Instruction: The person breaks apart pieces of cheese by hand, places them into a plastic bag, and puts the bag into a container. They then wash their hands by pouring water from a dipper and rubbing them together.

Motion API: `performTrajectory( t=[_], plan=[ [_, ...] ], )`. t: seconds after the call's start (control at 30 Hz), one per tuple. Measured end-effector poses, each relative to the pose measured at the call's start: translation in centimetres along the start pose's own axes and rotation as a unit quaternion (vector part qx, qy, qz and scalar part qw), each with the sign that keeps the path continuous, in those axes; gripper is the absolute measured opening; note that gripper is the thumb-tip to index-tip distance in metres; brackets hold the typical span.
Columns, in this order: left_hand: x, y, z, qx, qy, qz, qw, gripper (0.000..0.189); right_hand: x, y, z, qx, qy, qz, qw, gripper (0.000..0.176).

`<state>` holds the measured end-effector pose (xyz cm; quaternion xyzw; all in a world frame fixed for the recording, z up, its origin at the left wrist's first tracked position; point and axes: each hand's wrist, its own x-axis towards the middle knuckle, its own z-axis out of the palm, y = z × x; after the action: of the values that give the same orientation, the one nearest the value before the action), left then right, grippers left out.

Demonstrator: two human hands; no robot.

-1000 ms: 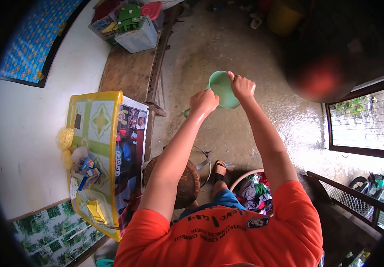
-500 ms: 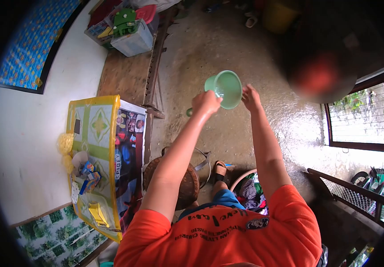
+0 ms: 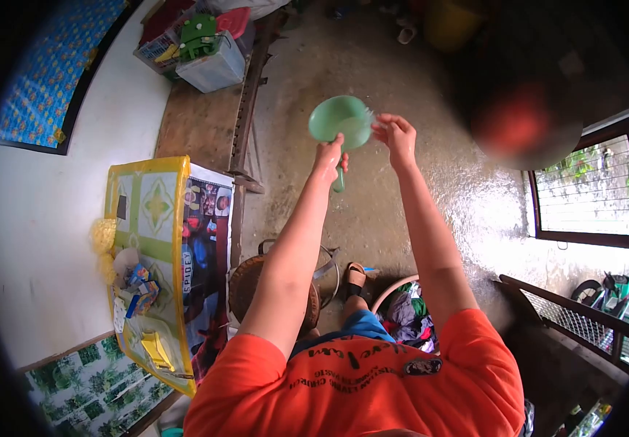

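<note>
My left hand [image 3: 327, 159] is closed on a green plastic water dipper [image 3: 329, 116], gripping it where the handle joins the bowl. The handle's end sticks out below the fingers, and the bowl is tilted to the right. Clear water [image 3: 367, 120] shows as a blurred splash at the bowl's right rim. Just beside that rim is my right hand [image 3: 400, 138], wet, with bent fingers slightly apart and no object visible in them. Both arms reach forward over the wet concrete floor [image 3: 380, 204].
Below my arms stand a round brown stool [image 3: 245, 280] and a tub of clothes [image 3: 409, 317]. On the left are a cloth-covered table [image 3: 183, 189] and a wooden bench [image 3: 201, 120] bearing boxes. A wooden-framed mesh barrier [image 3: 569, 309] is at the right.
The dipper has moved left and slightly away, its bowl now turned differently and its handle pointing down toward me. My right hand has moved left with it. Water now splashes at the rim.
</note>
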<state>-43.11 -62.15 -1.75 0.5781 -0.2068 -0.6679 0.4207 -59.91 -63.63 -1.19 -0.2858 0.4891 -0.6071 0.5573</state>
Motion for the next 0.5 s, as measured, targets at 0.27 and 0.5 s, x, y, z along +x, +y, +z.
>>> performTrajectory(
  t=[0.27, 0.5],
  plan=[
    [-1.6, -2.8, 0.6, 0.482, 0.079, 0.311, 0.815, 0.037, 2.5, 9.0, -6.0, -0.117, 0.166, 0.072, 0.977, 0.011],
    [-4.7, 0.6, 3.8, 0.564, 0.155, 0.248, 0.772, 0.060, 5.9, 8.3, -4.6, 0.007, 0.060, 0.176, 0.982, 0.018]
  ],
)
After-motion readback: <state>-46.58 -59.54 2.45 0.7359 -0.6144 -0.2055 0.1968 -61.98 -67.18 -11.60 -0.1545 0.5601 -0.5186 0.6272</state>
